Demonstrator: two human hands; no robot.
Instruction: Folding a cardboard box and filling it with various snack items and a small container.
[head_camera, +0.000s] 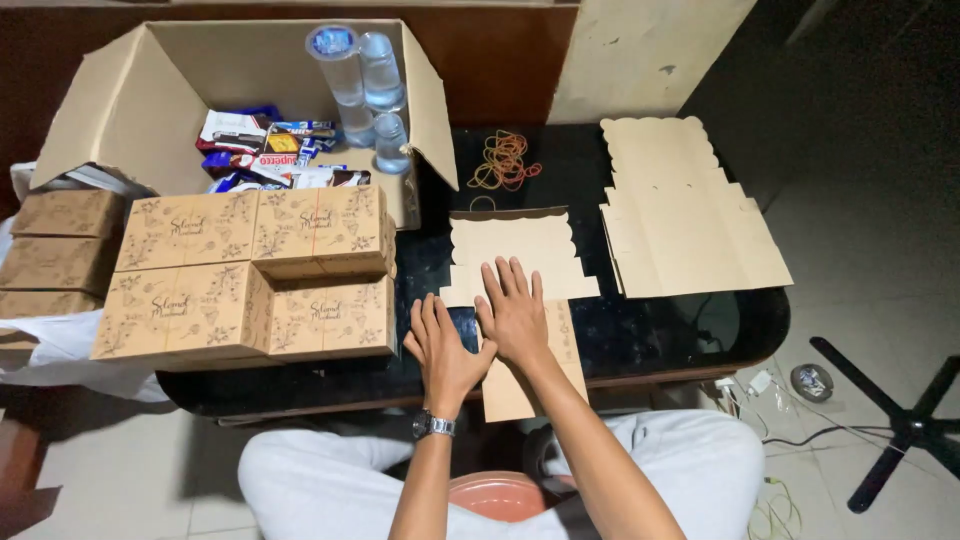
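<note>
Black table: both hands, left and right, fingers spread flat on one unfolded blank; four closed boxes at left.

The flat box blank under the hands is showing plain pale kraft tan with a scalloped edge, and the stack of blanks is showing the same tan. The desk is gleaming glossy black. The folded boxes are wearing brown kraft with a dark floral line print and script. Rubber bands are glowing orange-tan. The water cups are looking clear with blue lids. Snack packets are mixing blue, white and red. The trousers are appearing light grey, the stool salmon pink.
</note>
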